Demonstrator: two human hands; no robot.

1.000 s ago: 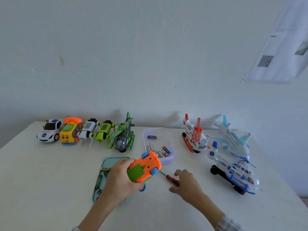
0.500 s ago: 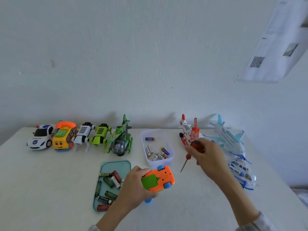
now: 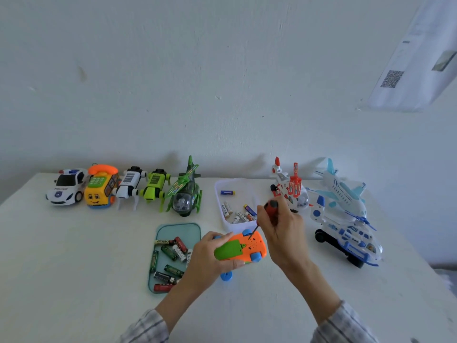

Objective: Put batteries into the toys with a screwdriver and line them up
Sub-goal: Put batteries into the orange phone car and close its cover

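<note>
wall: pale, scuffed, behind the table
paper sheet: printed QR code, hanging at upper right
table: white

— The orange toy looks like glossy, smooth plastic, as does the screwdriver handle.
— Its shaft looks metal. The bench looks matt white; the sleeves are checked cloth.

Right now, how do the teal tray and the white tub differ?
The teal tray is flat and shallow; the white tub has tall walls. The tray holds dark green and red batteries, the tub paler ones. The tray lies nearer the left hand. Both hold loose batteries.
</note>
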